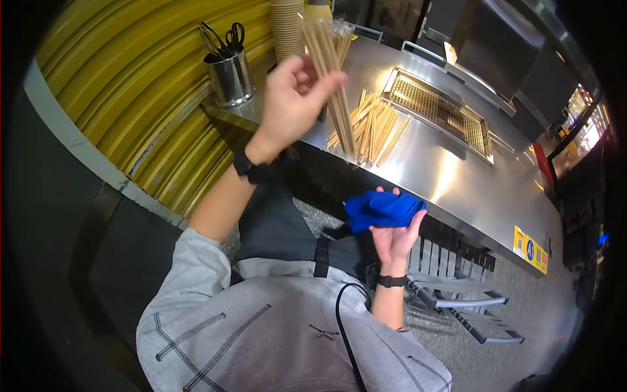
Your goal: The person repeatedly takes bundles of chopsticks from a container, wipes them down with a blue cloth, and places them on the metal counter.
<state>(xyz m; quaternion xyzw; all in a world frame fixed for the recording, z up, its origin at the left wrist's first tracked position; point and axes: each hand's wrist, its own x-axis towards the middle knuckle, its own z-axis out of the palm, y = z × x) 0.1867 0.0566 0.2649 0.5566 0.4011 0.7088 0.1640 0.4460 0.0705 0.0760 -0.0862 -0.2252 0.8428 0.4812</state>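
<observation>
My left hand [294, 101] is raised above the edge of the steel counter [450, 183] and grips a bundle of wooden chopsticks [334, 85], whose upper ends sit in clear wrapping. Just beyond it, a pile of loose chopsticks [377, 125] lies on the counter. My right hand [396, 240] is lower, in front of the counter edge, and holds a folded blue cloth [382, 209]. Both wrists wear black bands.
A steel canister [230, 77] with scissors and tongs stands at the counter's left end, by a stack of paper cups [287, 26]. A wire rack in a tray [444, 111] lies farther along. A yellow corrugated wall [130, 78] is on the left; metal frames [470, 307] stand below the counter.
</observation>
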